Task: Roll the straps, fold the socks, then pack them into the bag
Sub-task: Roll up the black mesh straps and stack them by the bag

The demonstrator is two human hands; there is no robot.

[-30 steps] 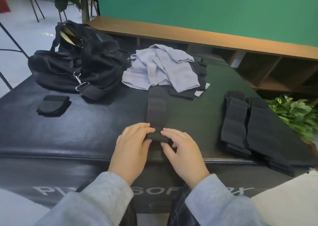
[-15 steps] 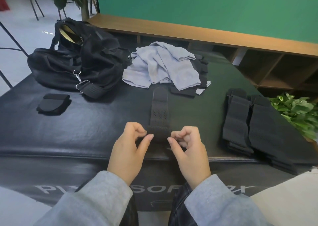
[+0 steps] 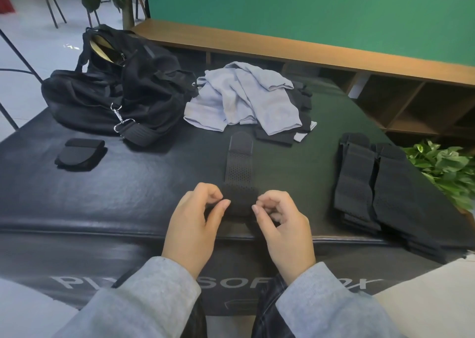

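A: Room along the near edge?
B: Bare surface [image 3: 108, 196] left of the hands; strap stack [image 3: 370, 183] lies right.
A: Hands?
B: Left hand [image 3: 195, 219] and right hand [image 3: 285, 224] flank the strap [image 3: 239, 168], curled fingers pinching its rolled near end.

Light grey fleecy sleeves [image 3: 144, 301] with ribbed cuffs cover both forearms.

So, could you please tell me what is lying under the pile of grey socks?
Black fabric pieces stick out from under the grey socks at the right and near edges; how many lie covered cannot be seen.
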